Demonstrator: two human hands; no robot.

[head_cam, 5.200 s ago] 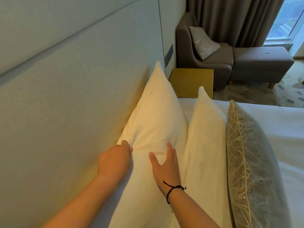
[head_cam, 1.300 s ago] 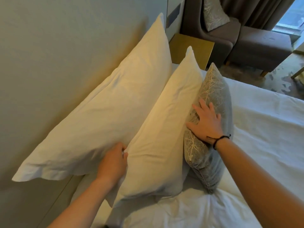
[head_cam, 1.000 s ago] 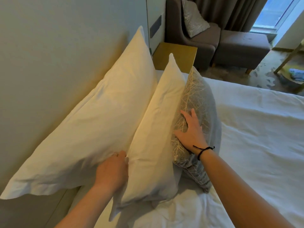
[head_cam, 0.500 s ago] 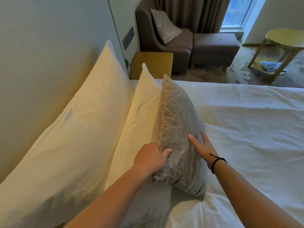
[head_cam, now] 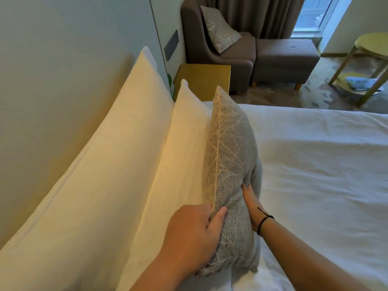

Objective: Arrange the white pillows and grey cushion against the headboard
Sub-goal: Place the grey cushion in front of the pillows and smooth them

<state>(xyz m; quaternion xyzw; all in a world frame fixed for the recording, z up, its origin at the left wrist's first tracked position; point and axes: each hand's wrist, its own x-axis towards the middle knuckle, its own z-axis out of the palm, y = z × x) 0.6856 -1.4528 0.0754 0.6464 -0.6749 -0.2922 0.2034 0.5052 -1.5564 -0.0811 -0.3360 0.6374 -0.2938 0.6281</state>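
Head-camera view, looking down along a bed with a white sheet (head_cam: pixel 315 164). On the left rises a pale padded fabric headboard (head_cam: pixel 52 80). A large white rectangular pillow (head_cam: pixel 100 185) leans against it. A second, smaller white pillow (head_cam: pixel 180 160) stands just in front of the first, touching it. A grey woven cushion with a pale branching pattern and a piped seam (head_cam: pixel 228 156) stands on edge against the second pillow, its seam facing up.

The left hand (head_cam: pixel 193 234) grips the near end of the cushion, thumb on the front side of the seam and the other fingers curled behind it, between cushion and pillow. The right hand (head_cam: pixel 251 204), with a thin black cord bracelet (head_cam: pixel 265 221) at the wrist, lies flat against the cushion's front face, fingers straight and close together, pressing into the fabric.

Beyond the bed stand a yellow square bedside table (head_cam: pixel 206 79), a grey upholstered armchair (head_cam: pixel 216 53) holding another patterned cushion (head_cam: pixel 220 28), a grey footstool (head_cam: pixel 285 59), dark curtains (head_cam: pixel 264 15) and a round yellow side table (head_cam: pixel 371 45).
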